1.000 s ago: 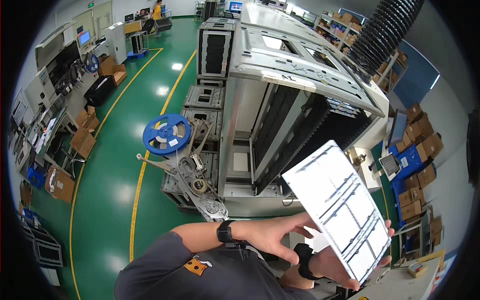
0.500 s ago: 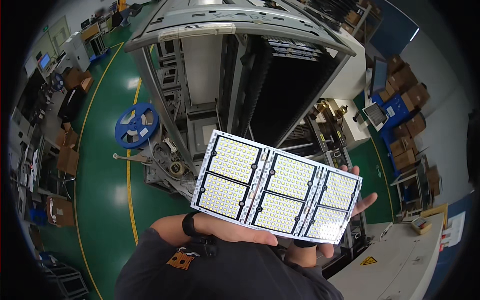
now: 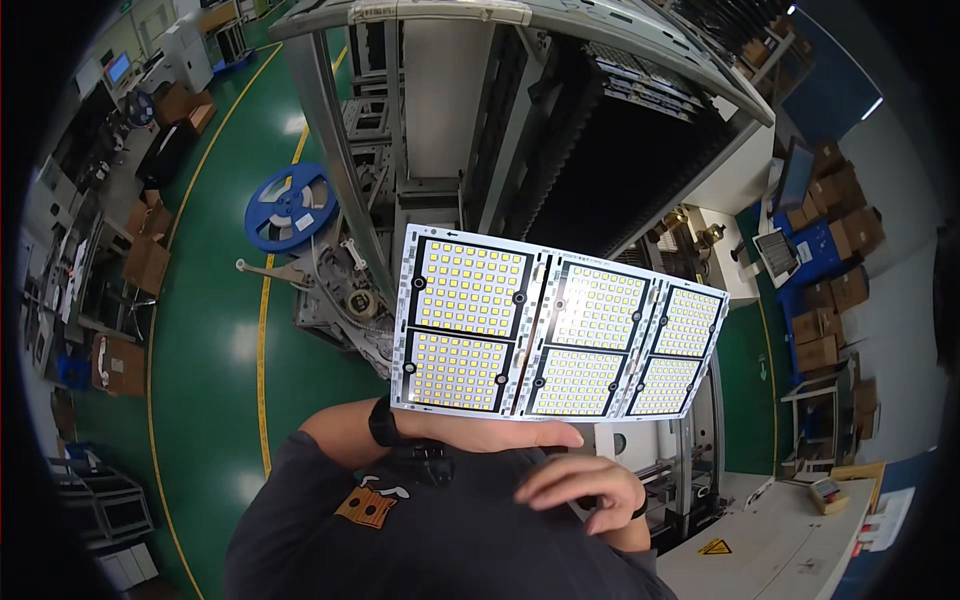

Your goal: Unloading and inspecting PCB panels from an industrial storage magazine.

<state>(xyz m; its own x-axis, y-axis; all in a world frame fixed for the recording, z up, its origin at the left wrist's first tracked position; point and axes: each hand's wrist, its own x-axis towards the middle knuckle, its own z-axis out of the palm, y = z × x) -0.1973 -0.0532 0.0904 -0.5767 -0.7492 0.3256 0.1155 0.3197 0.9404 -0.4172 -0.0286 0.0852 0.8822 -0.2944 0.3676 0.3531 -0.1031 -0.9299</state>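
Observation:
A white circuit board panel (image 3: 525, 335) with several black-framed blocks of small yellow LEDs is held up, tilted, in front of my chest. My left hand (image 3: 490, 432) grips its lower edge; the thumb lies along that edge and the other fingers are hidden behind the board. Just below the board's lower right part, my right hand (image 3: 595, 485) is apart from it, near my dark shirt, with fingers bent loosely and nothing in them. Beyond the board stands a metal-framed rack (image 3: 345, 150) with dark slotted sides and several boards in its upper slots.
A blue reel (image 3: 290, 205) sits left of the rack, above a metal feeder mechanism (image 3: 355, 300). A white cabinet (image 3: 770, 540) with a yellow warning sign is at the lower right. Cardboard boxes (image 3: 850, 235) are stacked at the far right. Yellow lines cross the green floor (image 3: 215, 330).
My right hand has come off the board's right end and moved down toward my chest. The board, still in my left hand, has risen and tilted. The view has shifted.

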